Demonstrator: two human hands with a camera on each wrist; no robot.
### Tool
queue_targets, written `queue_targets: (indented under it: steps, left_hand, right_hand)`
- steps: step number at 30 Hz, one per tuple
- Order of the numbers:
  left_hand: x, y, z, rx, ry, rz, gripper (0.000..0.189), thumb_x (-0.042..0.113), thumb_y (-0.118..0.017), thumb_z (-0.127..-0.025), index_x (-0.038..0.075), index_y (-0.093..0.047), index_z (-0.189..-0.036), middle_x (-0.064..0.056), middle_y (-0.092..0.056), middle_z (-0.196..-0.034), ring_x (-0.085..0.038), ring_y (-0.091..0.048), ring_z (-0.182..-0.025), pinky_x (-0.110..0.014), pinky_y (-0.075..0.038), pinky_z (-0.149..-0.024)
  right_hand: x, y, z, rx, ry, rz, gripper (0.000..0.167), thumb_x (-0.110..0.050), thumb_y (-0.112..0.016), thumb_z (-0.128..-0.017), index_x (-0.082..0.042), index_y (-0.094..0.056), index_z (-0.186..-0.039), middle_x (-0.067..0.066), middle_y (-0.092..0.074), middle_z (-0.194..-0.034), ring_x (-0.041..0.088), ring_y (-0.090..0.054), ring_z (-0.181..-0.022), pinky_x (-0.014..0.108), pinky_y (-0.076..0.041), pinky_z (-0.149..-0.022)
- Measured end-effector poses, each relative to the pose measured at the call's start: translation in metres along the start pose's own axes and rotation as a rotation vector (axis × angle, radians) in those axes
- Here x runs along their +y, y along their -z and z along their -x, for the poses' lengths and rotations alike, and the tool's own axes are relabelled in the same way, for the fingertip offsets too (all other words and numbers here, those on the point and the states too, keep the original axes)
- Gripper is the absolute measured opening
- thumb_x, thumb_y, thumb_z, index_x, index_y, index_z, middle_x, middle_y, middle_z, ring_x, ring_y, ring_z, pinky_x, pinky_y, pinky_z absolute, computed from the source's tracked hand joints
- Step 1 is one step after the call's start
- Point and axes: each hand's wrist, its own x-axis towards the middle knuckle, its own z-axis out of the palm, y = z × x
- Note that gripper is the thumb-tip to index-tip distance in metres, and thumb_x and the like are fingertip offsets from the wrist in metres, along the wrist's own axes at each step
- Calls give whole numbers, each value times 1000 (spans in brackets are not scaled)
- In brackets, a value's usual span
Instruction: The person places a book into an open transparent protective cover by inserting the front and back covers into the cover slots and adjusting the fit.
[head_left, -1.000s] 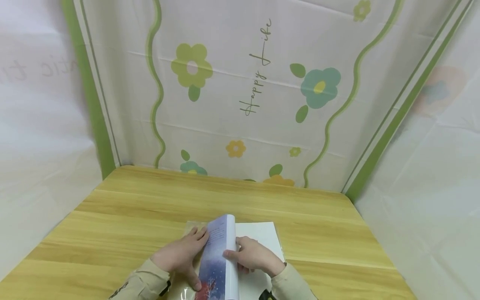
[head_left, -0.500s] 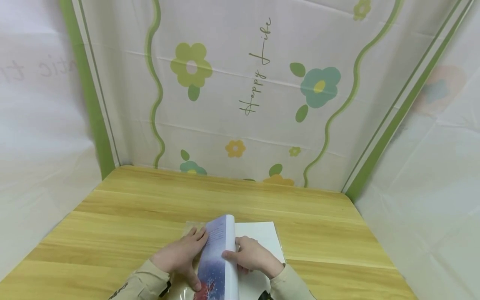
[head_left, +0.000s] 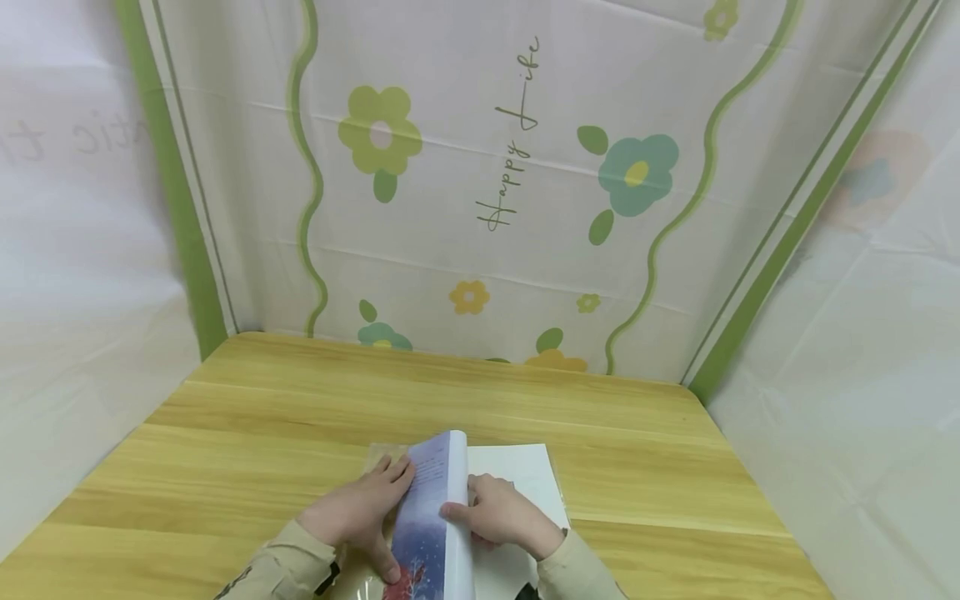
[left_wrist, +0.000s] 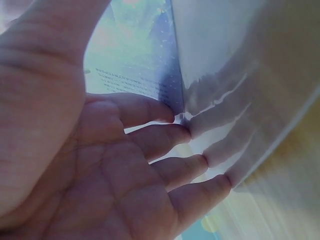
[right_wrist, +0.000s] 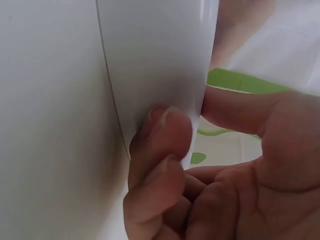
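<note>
An open picture book lies near the front of the table, with a glossy clear cover sheet (head_left: 360, 587) at its left side. Its curled page (head_left: 427, 508) stands up along the middle, printed with a bluish-purple snowy scene, a red patch and small text. My left hand (head_left: 356, 517) rests spread at the left of this page, thumb low near the red patch. In the left wrist view its straight fingertips meet the shiny sheet (left_wrist: 280, 90), which mirrors them. My right hand (head_left: 506, 517) pinches the page's curled white edge (right_wrist: 155, 55), thumb on one face and bent fingers on the other.
A flat white page (head_left: 517, 458) lies under the right hand. The wooden table (head_left: 660, 467) extends behind the book and to both sides. White flower-printed cloth (head_left: 450, 208) hangs at the back, with further cloth on the left and right.
The right hand and the curled page have shifted very slightly to the left, along with a small drift of the whole view. Both hands keep the same hold.
</note>
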Motion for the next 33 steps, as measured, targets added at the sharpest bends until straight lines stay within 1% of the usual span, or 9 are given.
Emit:
queue_targets:
  steps: [4,9,15,22,33]
  left_hand:
    - [0,1,0,-2,-5,6,135,50,-95,-46,-13,-30,-146,-30,-24,-153,-55,-18,-138,-63,-27,-108]
    - [1,1,0,-2,-3,7,135,49,-95,-46,-13,-30,-146,-30,-25,-154,-55,-18,-138,-63,-27,-108]
    - [1,1,0,0,5,17,134,48,-96,-46,-13,-30,-146,-29,-24,-154,-54,-18,-138,-63,-27,-108]
    - [0,1,0,-1,-5,4,134,47,-96,-47,-13,-30,-146,-30,-24,-154,-55,-19,-138,-63,-28,-107]
    - [-1,2,0,-12,-13,-7,135,50,-95,-47,-14,-29,-146,-32,-24,-153,-56,-18,-138,-63,-27,-108]
  right_hand:
    - [0,2,2,-30,-8,-5,23,-30,-65,-94,-7,-64,-97,3,-56,-55,11,-47,-42,25,-40,-38]
    - [-1,4,3,-49,-19,-32,20,-27,-66,-94,-7,-65,-99,5,-58,-57,13,-49,-43,25,-39,-39]
    - [-2,4,3,-35,-18,-33,21,-27,-67,-93,-6,-65,-98,6,-58,-57,14,-49,-43,25,-39,-38]
    - [-2,3,3,-21,-16,-31,22,-27,-68,-93,-6,-66,-99,5,-57,-57,13,-48,-43,25,-39,-39]
    - [-2,2,1,-16,-22,-22,22,-25,-69,-93,-4,-65,-97,4,-58,-58,13,-50,-43,25,-42,-40]
